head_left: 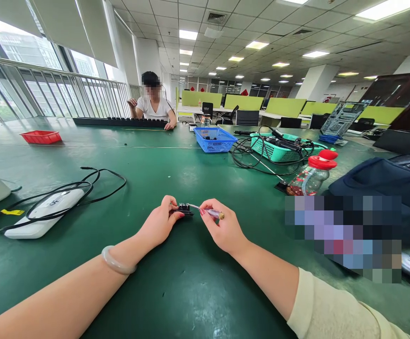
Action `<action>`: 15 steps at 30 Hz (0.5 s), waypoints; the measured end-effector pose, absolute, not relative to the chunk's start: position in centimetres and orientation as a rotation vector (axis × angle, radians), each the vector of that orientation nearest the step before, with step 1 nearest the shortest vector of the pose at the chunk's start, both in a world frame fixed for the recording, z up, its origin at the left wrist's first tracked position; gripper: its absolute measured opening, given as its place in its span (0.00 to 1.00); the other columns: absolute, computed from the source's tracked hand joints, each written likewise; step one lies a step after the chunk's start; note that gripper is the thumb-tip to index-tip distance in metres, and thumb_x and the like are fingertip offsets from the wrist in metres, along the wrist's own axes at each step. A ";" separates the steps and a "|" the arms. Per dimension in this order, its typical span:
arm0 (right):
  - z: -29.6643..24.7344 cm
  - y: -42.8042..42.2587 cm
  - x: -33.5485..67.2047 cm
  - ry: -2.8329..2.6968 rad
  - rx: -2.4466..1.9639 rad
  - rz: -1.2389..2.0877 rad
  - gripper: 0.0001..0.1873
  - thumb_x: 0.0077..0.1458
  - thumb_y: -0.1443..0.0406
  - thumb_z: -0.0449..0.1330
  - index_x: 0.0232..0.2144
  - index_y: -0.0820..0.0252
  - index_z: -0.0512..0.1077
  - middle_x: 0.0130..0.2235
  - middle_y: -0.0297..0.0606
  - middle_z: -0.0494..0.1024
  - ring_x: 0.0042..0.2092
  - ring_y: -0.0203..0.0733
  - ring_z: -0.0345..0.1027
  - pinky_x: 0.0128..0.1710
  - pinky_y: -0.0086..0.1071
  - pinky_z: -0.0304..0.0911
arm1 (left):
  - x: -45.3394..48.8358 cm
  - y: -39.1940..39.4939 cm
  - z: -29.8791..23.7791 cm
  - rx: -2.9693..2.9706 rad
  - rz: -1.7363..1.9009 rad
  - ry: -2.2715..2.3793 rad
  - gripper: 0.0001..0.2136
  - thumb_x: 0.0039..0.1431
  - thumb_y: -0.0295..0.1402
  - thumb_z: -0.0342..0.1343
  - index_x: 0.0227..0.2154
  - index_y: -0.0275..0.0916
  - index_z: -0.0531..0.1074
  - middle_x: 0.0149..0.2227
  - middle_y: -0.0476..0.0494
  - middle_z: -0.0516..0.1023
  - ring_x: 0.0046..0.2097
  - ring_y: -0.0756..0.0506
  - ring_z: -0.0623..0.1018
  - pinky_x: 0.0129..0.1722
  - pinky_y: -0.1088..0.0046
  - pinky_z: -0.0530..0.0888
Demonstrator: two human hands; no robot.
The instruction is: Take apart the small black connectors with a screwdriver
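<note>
My left hand pinches a small black part with a row of light metal bits between thumb and fingers, low over the green table. Its exact kind is too small to make out. In my right hand is a screwdriver with a purplish, see-through handle and a yellowish end. The thin shaft points left, its tip at or very close to the upper right of the black part; I cannot tell whether they touch. A pale bangle circles my left wrist.
Left lie a white power bank-like box with a black cable and a red tray. Ahead are a blue basket, a green basket of cables and a red-lidded jar. A dark bag stands right. A person sits opposite.
</note>
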State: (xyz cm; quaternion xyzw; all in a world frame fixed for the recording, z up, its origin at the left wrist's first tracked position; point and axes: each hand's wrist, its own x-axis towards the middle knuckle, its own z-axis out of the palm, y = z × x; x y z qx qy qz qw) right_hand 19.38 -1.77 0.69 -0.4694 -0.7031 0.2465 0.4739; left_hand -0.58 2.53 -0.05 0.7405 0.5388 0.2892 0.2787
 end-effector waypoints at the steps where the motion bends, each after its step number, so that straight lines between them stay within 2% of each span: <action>1: 0.7 -1.8 19.4 -1.721 -1.151 0.606 0.08 0.60 0.60 0.53 0.33 0.56 0.69 0.25 0.29 0.66 0.24 0.32 0.56 0.25 0.27 0.54 | -0.6 2.5 0.0 1.987 0.773 1.445 0.10 0.57 0.41 0.48 0.35 0.46 0.54 0.37 0.48 0.80 0.35 0.44 0.76 0.40 0.66 0.70; 15: 0.7 -1.9 19.3 -1.717 -1.126 0.573 0.08 0.60 0.60 0.52 0.32 0.56 0.68 0.25 0.29 0.67 0.25 0.32 0.57 0.27 0.27 0.55 | -0.5 2.4 0.2 1.999 0.770 1.470 0.09 0.58 0.40 0.49 0.34 0.46 0.54 0.37 0.49 0.80 0.35 0.44 0.76 0.40 0.66 0.71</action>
